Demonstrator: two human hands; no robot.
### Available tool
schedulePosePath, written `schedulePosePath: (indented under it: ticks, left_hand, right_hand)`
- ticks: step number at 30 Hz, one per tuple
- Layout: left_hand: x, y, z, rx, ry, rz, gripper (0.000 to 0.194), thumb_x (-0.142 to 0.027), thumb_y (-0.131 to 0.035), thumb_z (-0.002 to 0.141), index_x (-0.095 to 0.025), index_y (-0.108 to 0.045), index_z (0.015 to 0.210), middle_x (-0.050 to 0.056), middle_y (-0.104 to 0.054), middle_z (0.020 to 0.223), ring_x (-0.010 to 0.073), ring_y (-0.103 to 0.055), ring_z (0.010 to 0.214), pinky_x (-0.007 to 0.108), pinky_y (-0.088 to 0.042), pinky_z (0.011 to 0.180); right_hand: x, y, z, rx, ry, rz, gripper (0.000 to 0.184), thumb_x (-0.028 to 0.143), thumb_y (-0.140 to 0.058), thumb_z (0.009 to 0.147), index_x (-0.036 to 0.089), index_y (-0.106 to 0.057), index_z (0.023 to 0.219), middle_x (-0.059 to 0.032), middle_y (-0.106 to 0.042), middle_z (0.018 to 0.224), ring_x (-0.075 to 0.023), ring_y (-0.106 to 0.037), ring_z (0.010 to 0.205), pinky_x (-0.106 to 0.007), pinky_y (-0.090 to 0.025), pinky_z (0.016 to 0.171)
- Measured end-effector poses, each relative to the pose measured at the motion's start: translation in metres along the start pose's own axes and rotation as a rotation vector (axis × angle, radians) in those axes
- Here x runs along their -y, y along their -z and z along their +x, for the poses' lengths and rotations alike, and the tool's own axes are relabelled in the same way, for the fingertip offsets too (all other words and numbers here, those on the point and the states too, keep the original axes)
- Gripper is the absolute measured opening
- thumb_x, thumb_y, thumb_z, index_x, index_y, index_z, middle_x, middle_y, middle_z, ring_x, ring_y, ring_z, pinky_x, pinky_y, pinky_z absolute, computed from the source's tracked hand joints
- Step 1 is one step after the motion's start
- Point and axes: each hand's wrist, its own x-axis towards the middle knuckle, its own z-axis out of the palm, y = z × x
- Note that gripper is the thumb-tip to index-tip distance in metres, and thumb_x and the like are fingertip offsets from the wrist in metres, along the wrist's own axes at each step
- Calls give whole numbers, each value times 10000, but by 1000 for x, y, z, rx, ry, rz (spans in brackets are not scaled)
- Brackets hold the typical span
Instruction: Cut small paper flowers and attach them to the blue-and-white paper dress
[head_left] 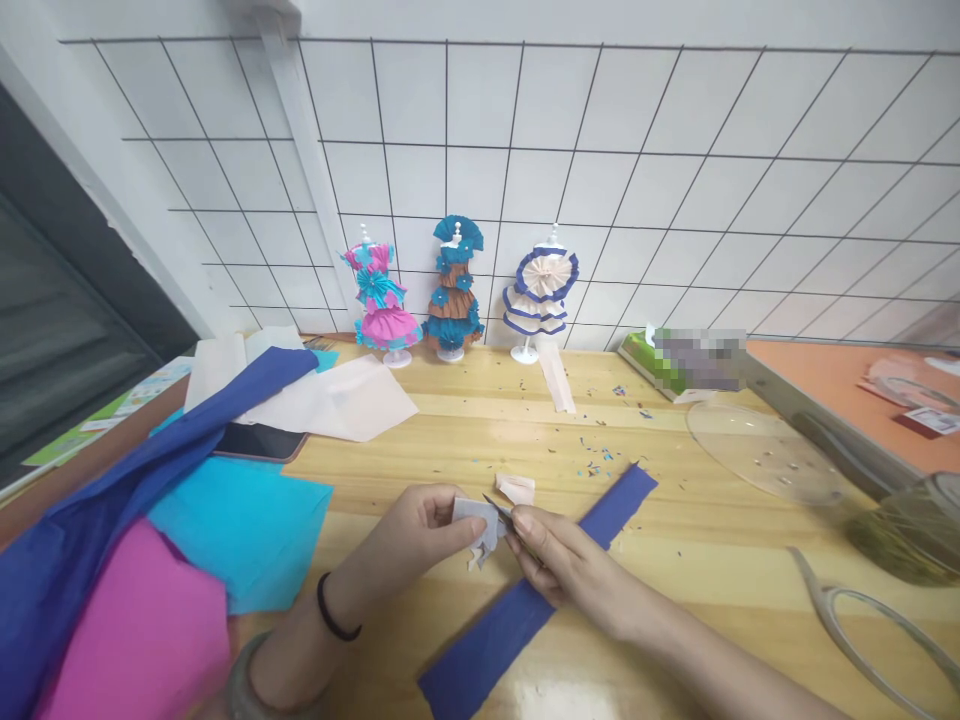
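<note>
Left hand [424, 525] pinches small pale paper piece [472, 515]; right hand [559, 548] grips dark-bladed tool [498, 509], blade at paper's right edge; both above wooden table [420, 605], blue strip [495, 640] lying beneath right hand

No words, numbers or brand names can be read from this view. Three places carry marks or covering that stop short of legible. At 3 o'clock, a green package [639, 362] lies on the tabletop [525, 395] – coarse grey and purple blocks blur much of its face, so any lettering there is hidden. Farther out, just below 3 o'clock near the edge of the view, a small white and dark red card [932, 421] shows faint grey marks, too small to make out. At 9 o'clock, a green and white printed sheet [112, 408] bears pale blue and grey patches – too blurred to decipher.
</note>
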Motion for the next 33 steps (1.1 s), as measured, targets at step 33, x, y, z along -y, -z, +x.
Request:
schedulePosePath:
  ticks: [33]
  left_hand:
    - [0,-1,-5,190,116,-6,152,-269,-586,726,-126,-628,694,39,-674,671,144,-607,648,254,-456,650]
  right_hand:
    - [-4,4,9,9,-53,168,394,555,-477,781,161,-486,762,105,-299,455,-43,-193,359,-178,-158,344]
